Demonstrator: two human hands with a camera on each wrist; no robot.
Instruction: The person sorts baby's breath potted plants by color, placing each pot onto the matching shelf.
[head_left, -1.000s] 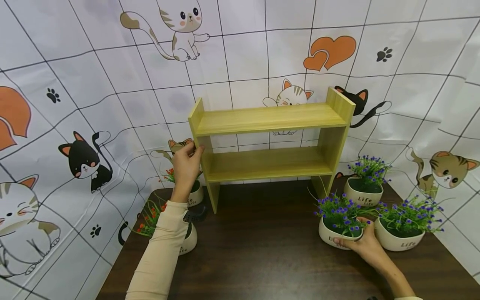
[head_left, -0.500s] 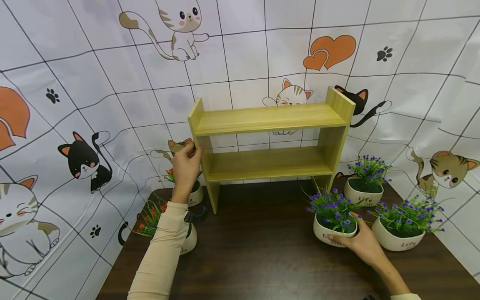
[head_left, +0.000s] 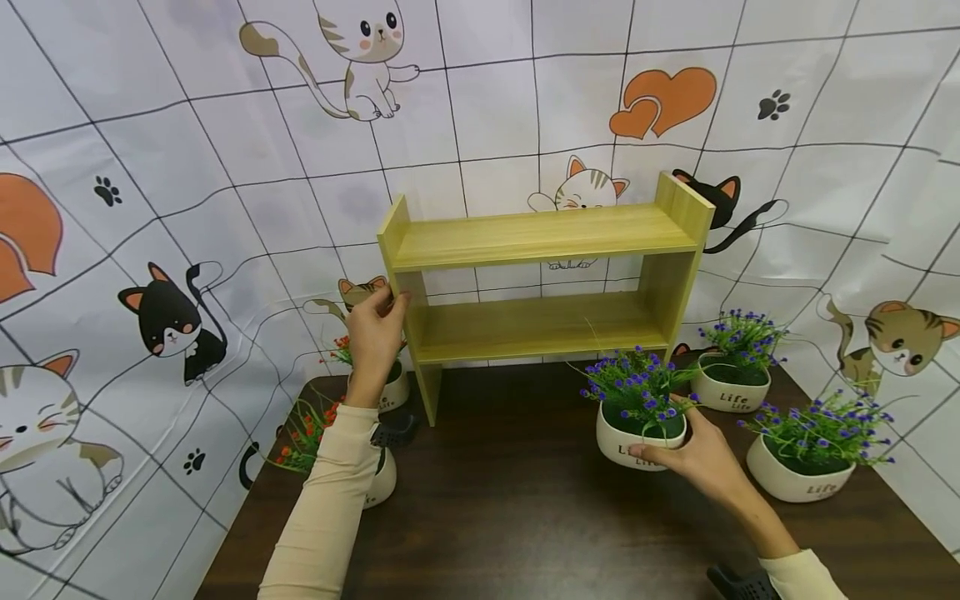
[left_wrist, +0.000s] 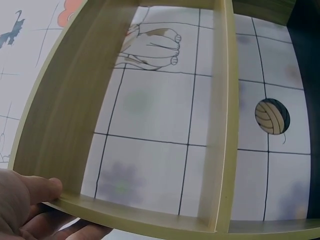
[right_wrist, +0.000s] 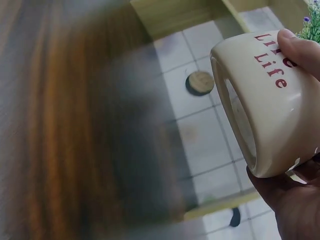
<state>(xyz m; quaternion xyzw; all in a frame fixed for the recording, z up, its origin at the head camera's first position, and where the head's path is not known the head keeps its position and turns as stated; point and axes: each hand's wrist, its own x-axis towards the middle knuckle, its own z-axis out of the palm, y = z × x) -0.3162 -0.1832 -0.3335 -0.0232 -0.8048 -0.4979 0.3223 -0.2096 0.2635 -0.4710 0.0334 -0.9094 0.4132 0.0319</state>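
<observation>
Right hand (head_left: 701, 457) gripping cream ceramic pot (head_left: 637, 437) of purple flowers, lifted near counter's right edge; probably weighty, smooth, breakable, best held around body. Left hand (head_left: 375, 329) gripping shelf (head_left: 540, 237) side.

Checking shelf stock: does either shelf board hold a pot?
No, both boards of the wooden shelf lie bare in the head view.

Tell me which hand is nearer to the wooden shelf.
Left. The left hand grips the front edge of the wooden shelf's left side panel. The right hand is out in front of the shelf's right end, holding a white pot of purple flowers, apart from the wood.
</observation>
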